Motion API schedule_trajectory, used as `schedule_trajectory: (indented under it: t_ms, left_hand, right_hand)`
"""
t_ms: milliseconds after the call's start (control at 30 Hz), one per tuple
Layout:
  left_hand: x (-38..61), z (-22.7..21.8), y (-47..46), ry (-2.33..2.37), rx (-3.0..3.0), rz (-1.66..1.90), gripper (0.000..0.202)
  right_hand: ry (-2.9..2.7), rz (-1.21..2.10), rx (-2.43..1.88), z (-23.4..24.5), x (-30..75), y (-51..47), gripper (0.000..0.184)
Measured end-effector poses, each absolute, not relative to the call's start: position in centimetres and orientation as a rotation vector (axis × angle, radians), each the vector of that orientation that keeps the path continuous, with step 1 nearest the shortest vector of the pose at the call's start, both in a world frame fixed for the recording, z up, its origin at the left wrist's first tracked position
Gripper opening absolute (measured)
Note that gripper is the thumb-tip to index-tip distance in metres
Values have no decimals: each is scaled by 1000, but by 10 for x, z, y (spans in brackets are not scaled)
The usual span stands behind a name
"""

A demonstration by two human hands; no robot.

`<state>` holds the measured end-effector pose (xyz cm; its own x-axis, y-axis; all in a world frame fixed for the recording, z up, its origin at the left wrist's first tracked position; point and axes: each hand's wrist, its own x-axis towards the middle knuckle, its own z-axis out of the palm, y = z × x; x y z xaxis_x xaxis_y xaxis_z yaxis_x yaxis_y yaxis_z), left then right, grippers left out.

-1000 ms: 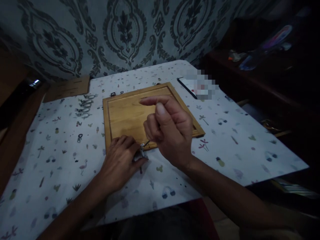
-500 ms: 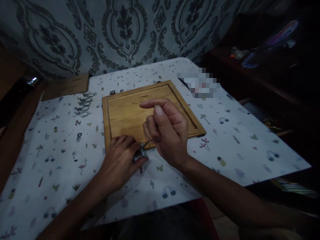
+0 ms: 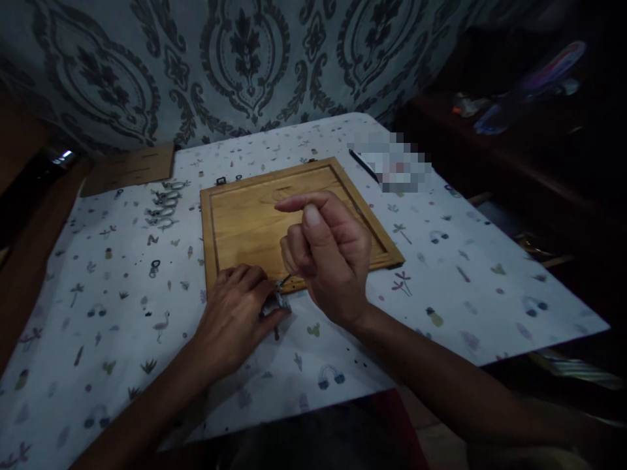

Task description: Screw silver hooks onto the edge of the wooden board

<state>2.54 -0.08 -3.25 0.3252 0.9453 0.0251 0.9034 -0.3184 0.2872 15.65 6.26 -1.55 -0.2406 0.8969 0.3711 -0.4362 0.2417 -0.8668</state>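
Note:
On the white patterned tabletop lies a framed wooden panel (image 3: 264,219). My left hand (image 3: 238,310) rests over its near edge, thumb and fingers closed around a small metal latch (image 3: 281,300). Part of that latch is hidden under the fingers. My right hand (image 3: 328,258) is raised just to the right, above the panel, with curled fingers, the index finger bent forward and the thumb against it. A thin dark shaft (image 3: 285,282) runs between the latch and the right fist; whether the fist grips it is hidden.
Several metal latches (image 3: 164,205) lie in a row left of the panel. Small dark fittings (image 3: 221,181) sit along its far edge. A cardboard piece (image 3: 130,171) is at the back left. A dark pen-like stick (image 3: 363,164) lies beside a blurred-out item (image 3: 404,166) at the back right.
Both hands keep nearly the same place and grip. The right hand has shifted very slightly to the right; the panel and the latches have not moved.

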Motion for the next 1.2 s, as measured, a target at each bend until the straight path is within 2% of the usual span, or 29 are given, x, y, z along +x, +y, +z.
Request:
schedule_trajectory:
  t_ms: [367, 700, 967, 1200]
  left_hand:
    - [24, -31, -2, 1681, 2353, 283, 18]
    - [18, -31, -1, 1692, 2349, 319, 26]
    - [-30, -5, -4, 1892, 2174, 792, 21]
    - [-89, -22, -1, 2305, 1488, 1137, 27]
  right_hand:
    - [-1244, 1362, -488, -14, 154, 62, 17]
    - [-1243, 1403, -373, -13, 151, 63, 18]
    - [-1267, 1397, -350, -13, 151, 61, 18]
    - [-1337, 1413, -338, -11, 155, 60, 20]
